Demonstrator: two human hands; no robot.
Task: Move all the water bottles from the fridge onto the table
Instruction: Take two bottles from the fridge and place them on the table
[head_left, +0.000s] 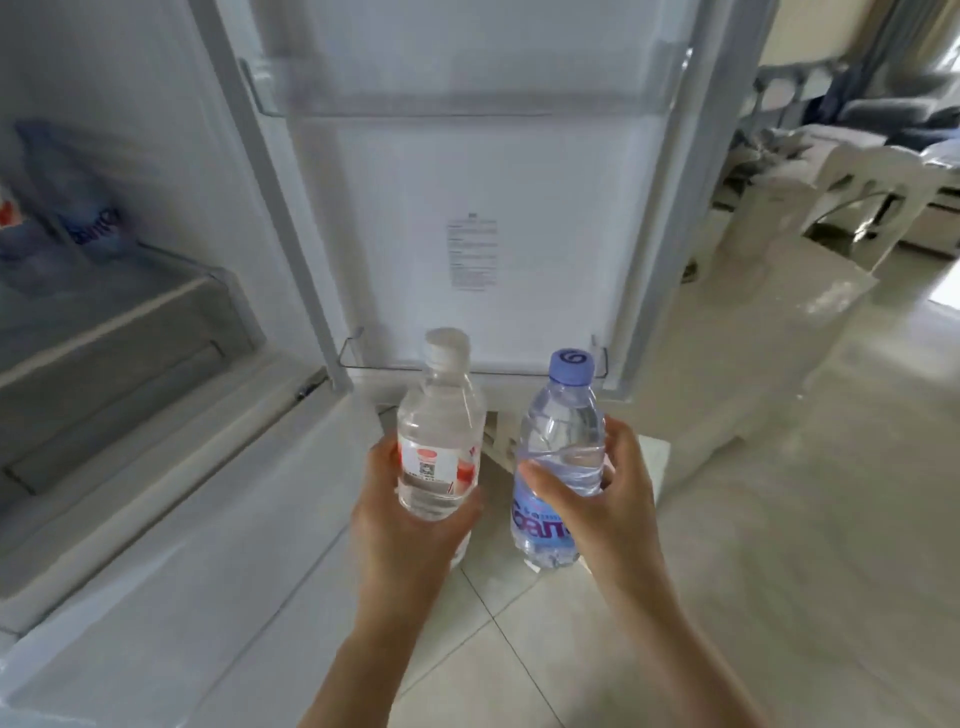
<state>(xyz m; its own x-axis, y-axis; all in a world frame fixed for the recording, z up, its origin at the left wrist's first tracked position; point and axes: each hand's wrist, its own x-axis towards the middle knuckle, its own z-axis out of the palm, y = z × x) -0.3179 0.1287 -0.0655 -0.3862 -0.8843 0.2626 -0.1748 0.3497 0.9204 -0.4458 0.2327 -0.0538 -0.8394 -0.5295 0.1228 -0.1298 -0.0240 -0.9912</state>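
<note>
Before the open fridge (156, 332), whose door (467, 208) stands wide, two bottles are held upright side by side above the tiled floor (779, 519). Left hand (405, 525) grips the white-capped bottle (439, 431); right hand (602, 499) grips the blue-capped bottle (558, 457).

We stand in a home, at an open fridge (156, 260) whose door (467, 208) swings wide over a pale tiled floor (779, 519). Past the door's right edge we see a living area: a light chair (852, 197) and, farther back, a grey sofa (893, 119) by curtains (893, 31).
</note>
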